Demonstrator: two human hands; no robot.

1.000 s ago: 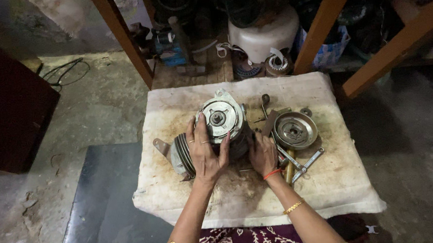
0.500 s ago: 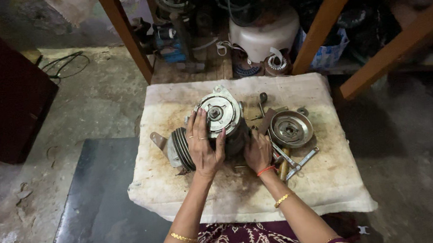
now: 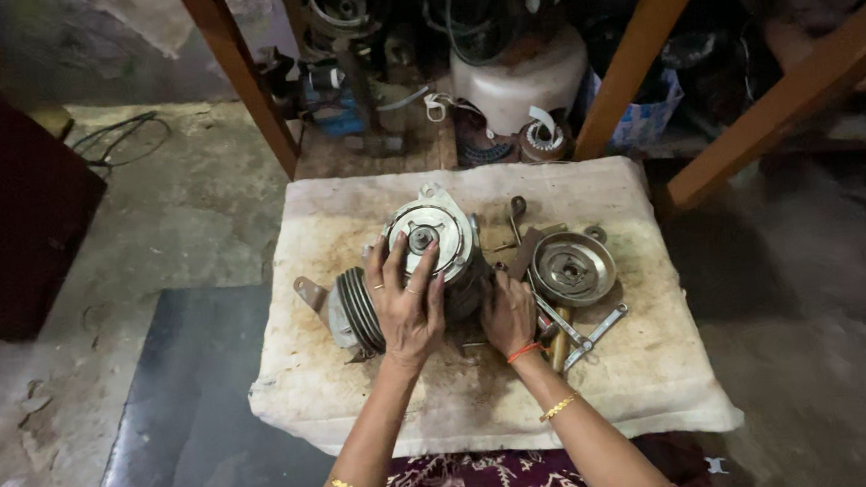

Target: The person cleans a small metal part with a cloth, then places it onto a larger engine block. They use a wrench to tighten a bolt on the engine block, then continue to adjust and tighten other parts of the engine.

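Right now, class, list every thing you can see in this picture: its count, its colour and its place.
Compressor body: one, grey metal, cloth centre.
Grooved pulley: one, dark grey, left of body.
Round dished disc: one, grey, right on cloth.
Spanners: two, silver, below disc.
Cloth pad: one, stained cream, on floor.
Wooden beams: three, brown, behind.
White tank: one, behind cloth.
Left hand: on body's face.
Right hand: against body's right side.
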